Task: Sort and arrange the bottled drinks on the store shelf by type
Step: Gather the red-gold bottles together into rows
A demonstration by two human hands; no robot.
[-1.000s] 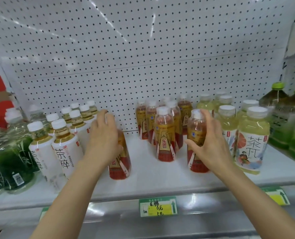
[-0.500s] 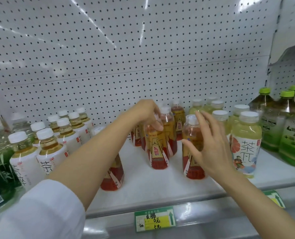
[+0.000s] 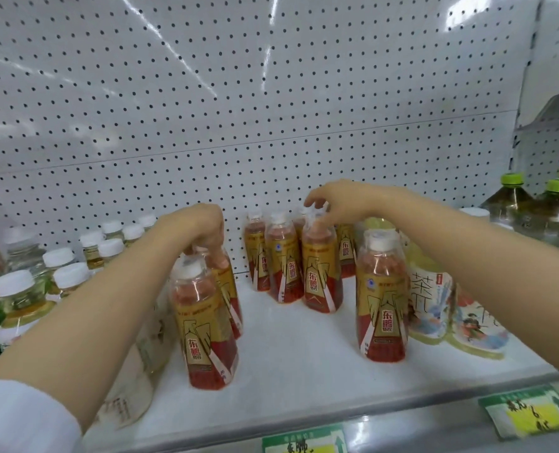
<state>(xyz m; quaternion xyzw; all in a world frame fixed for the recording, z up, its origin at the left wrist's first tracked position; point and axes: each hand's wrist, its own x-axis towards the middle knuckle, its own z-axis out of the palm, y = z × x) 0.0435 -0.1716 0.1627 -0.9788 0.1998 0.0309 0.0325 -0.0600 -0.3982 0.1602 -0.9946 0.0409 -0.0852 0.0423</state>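
1. The left hand (image 3: 195,227) comes down on the top of a red-and-gold labelled plastic bottle (image 3: 227,289) at the left of the white metal shelf (image 3: 304,364); its fingers (image 3: 218,256) are curled closed around the bottle's neck.
2. The right hand (image 3: 340,199) hovers over the cap of another red-and-gold bottle (image 3: 320,273) in the back cluster, fingers bent and nearly closed; I cannot tell if they grip it.
3. Two red-and-gold bottles (image 3: 206,325) (image 3: 382,302) stand apart near the front edge.
4. In my judgement the sorting is partly done: pale white-capped tea bottles (image 3: 16,299) sit left, yellow-green tea bottles (image 3: 430,305) right, but the red ones must be gathered into rows.
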